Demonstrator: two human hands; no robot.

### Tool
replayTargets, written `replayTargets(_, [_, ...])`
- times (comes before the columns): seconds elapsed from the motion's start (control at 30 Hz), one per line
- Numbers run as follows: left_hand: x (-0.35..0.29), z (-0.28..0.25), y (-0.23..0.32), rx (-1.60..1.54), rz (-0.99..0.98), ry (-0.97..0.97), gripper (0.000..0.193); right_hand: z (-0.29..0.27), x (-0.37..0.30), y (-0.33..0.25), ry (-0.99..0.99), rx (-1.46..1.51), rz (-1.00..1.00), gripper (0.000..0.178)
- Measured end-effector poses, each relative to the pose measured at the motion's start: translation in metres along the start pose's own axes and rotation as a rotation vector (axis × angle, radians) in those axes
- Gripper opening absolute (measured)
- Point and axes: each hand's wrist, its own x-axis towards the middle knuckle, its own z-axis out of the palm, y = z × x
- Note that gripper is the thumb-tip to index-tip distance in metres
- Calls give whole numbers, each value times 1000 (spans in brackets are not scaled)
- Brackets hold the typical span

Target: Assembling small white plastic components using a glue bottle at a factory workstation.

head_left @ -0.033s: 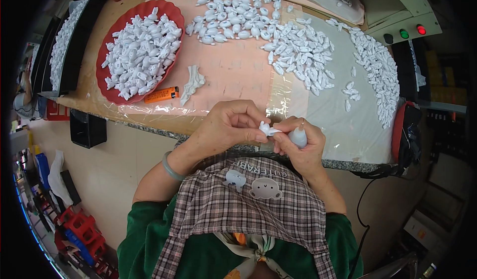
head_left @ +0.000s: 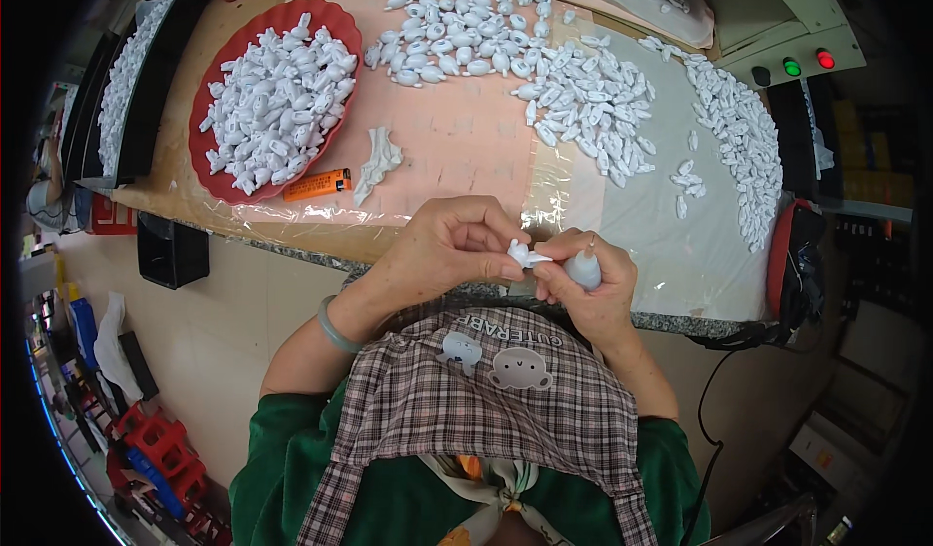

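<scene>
Near the table's front edge, my left hand [head_left: 465, 245] pinches a small white animal-shaped figure [head_left: 522, 252] between thumb and fingers. From the other side my right hand [head_left: 595, 279] has its thumb and forefinger on the thin white end of the same figure. Held in the right palm is a small pale squeeze bottle [head_left: 584, 271] with a fine needle-like tip pointing up. Whether the figure is one part or two joined parts I cannot tell.
A red scalloped plate [head_left: 197, 147] heaped with white figures is at the left, beside an orange box cutter [head_left: 317, 185] and a crumpled white cloth [head_left: 377, 164]. Rounded white pieces [head_left: 452, 40] and slim ones [head_left: 593, 99] lie behind. A machine housing [head_left: 797, 21] with lit buttons is far right.
</scene>
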Motion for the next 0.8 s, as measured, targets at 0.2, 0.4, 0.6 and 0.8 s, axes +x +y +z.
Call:
replayTargets(0.2, [-4,-2,7,90,70,-32,23,3,1,1,-69,7,-73,13])
replayTargets(0.4, [-9,0,6,237,73,-61,21,4,-14,6,-29,-27,-84,14])
replayTargets(0.6, [-17,7,4,250,132,-68,21,7,-29,6,48,-3,-51,13])
replayTargets(0.8, [-18,5,7,290,186,-99,23,8,-27,5,5,-6,-72,12])
